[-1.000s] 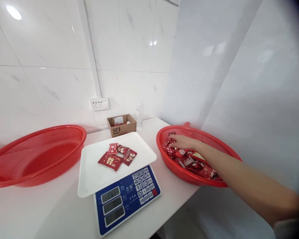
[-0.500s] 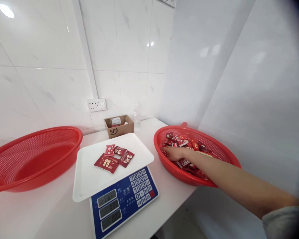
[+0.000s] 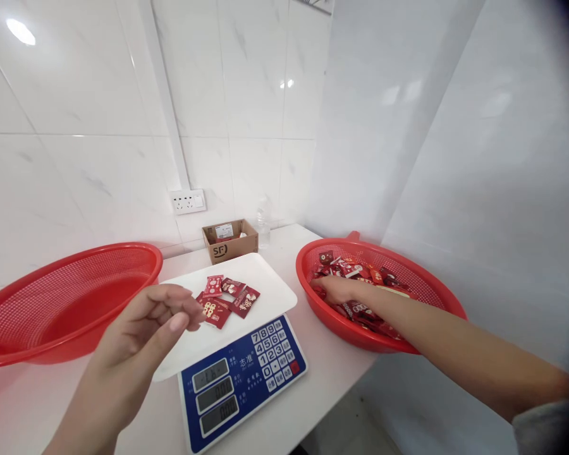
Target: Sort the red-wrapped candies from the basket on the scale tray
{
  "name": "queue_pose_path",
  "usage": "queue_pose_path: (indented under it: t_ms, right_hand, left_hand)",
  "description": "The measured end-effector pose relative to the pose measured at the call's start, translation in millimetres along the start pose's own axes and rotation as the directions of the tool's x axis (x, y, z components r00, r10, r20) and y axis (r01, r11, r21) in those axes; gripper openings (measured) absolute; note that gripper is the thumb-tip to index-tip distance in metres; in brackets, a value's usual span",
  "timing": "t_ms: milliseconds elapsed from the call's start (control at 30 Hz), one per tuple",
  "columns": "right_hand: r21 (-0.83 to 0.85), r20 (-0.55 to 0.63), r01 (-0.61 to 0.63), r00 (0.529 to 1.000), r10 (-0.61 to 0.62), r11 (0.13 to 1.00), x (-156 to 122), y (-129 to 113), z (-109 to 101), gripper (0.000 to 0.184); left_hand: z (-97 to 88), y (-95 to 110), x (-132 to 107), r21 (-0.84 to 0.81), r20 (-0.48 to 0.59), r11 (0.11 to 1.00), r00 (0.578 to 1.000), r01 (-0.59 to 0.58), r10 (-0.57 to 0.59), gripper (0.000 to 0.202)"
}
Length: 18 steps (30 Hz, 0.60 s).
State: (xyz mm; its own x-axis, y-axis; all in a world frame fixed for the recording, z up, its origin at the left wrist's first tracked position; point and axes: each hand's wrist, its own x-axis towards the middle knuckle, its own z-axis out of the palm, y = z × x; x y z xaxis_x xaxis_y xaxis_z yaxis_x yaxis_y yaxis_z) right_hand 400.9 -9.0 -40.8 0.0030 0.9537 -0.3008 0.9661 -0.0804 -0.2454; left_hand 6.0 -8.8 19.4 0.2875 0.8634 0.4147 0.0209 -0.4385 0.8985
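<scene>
Four packets [image 3: 245,301] lie on the white tray [image 3: 270,287] of the weighing scale [image 3: 244,388]. The largest packet [image 3: 217,314] is at the near left of the group, partly behind the left hand [image 3: 140,347]. This is the portion that is visibly placed.

The bulk of the stock, a heap of mixed red packets [image 3: 360,308], remains in the right basket [image 3: 427,294], at the right side of the desk [image 3: 325,366]. No packets show in the visible part of the left basket [image 3: 123,275]. By this arrangement, the work is judged to be at an early stage: a small quantity is on the tray, and most of the stock is still in the right basket.

Right hand [image 3: 337,289]: inserted at the left end of the right basket, touching the packets. Its fingers are sunk among them; whether they grasp one cannot be told.

Left hand: raised at the near left of the tray. Its fingers are loosely curled and released; no packet shows between them.

The upper display [image 3: 210,375] cannot be read with certainty. The two displays below it show zeros.

A cardboard box [image 3: 227,251] and a clear bottle [image 3: 264,227] stand at the far side of the desk.
</scene>
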Motion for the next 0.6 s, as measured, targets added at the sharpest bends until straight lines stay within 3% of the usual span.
queue_pose_path:
  t_ms: [200, 367, 467, 600]
  right_hand:
    - [0.106, -0.127, -0.035, 0.991, 0.049, 0.994, -12, 13, -28, 0.025]
    - [0.283, -0.292, -0.017, 0.951, 0.103, 0.959, -26, 12, -51, 0.043]
    - [0.388, -0.320, 0.080, 0.946, 0.053, 0.918, -33, -12, -60, 0.047]
    - [0.488, -0.302, 0.242, 0.948, -0.098, 0.839, -34, -67, -64, 0.044]
  left_hand:
    - [13.5, -7, 19, 0.145, 0.035, 0.986, 0.995, 0.087, -0.093, 0.034]
    - [13.0, -24, 23, 0.188, 0.047, 0.972, 0.987, 0.141, -0.152, 0.037]
    - [16.5, -28, 24, 0.194, 0.094, 0.970, 0.981, 0.148, -0.169, 0.037]
    - [27.8, -23, 27, 0.212, 0.144, 0.964, 0.970, 0.162, -0.195, 0.040]
